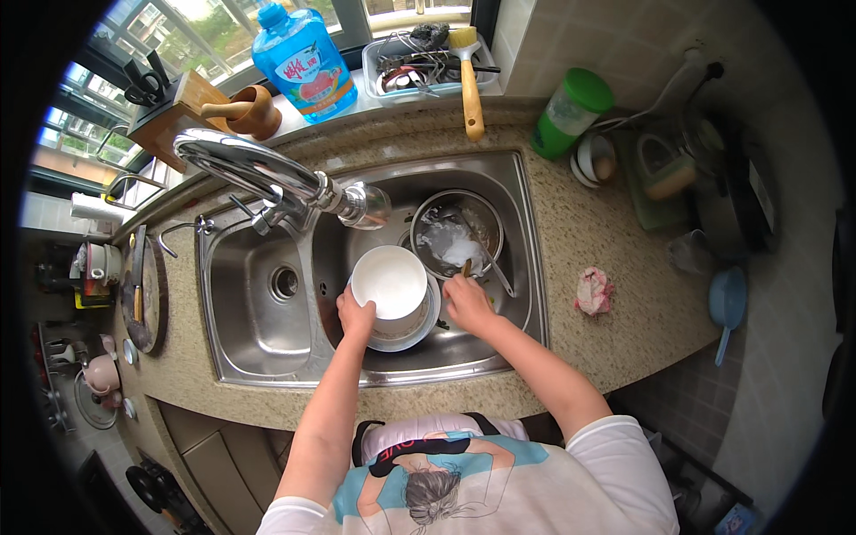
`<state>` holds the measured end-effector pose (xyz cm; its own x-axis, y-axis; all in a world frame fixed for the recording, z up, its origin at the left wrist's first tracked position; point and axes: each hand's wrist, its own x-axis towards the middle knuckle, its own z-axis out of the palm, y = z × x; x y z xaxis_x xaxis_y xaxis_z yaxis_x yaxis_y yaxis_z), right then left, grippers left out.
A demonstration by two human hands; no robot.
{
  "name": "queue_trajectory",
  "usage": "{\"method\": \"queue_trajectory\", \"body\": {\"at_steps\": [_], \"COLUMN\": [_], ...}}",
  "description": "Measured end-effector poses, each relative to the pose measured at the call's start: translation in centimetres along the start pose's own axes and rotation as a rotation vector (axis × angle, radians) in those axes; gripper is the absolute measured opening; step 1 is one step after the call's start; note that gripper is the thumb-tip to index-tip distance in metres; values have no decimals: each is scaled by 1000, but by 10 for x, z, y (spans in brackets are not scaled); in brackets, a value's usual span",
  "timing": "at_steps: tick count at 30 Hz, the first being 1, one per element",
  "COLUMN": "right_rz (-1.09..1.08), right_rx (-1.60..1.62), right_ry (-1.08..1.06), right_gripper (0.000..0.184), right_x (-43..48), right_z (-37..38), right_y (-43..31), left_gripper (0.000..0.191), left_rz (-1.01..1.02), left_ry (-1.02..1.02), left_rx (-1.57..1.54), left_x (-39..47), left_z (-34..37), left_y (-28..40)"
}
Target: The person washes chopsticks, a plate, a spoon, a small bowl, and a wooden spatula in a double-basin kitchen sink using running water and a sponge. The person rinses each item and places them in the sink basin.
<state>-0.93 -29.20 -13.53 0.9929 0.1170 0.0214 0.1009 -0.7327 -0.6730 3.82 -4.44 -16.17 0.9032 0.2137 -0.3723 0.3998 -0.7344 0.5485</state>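
Note:
My left hand [356, 314] grips the rim of a white bowl [389, 281], tilted over a larger bowl [408, 332] in the right basin of the steel sink [468, 358]. Beside it stands a round metal pot [499, 221] holding soapy water. My right hand [470, 306] is closed around the short brown handle [467, 269] of what looks like a scrubber. Its white, foamy-looking head [461, 252] lies in the pot's near side. A metal utensil's handle [500, 275] leans out over the pot's rim, just right of my fingers.
A chrome faucet [251, 157] arches over the sink. Behind stand a blue detergent bottle [304, 67], a wooden mortar [257, 115] and a utensil tray [394, 88] with a wooden-handled brush [471, 100]. A green-lidded container [572, 110] and crumpled pink-white cloth [594, 291] occupy the right counter.

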Motion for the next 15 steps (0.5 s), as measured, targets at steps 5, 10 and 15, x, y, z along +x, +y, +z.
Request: {"method": "queue_trajectory", "body": {"at_steps": [5, 10, 15], "right_rz": [-85, -60, 0], "right_rx": [-370, -392, -287], "right_ry": [-164, -204, -103], "right_gripper": [14, 17, 20], "right_x": [-23, -11, -17], "right_z": [0, -4, -7], "right_y": [12, 10, 1], "left_gripper": [69, 72, 70], "left_rz": [-31, -107, -46], "left_ry": [-23, -26, 27], "left_rx": [22, 14, 3], "left_x": [8, 10, 4], "left_z": [3, 0, -3], "left_y": [-2, 5, 11]}}
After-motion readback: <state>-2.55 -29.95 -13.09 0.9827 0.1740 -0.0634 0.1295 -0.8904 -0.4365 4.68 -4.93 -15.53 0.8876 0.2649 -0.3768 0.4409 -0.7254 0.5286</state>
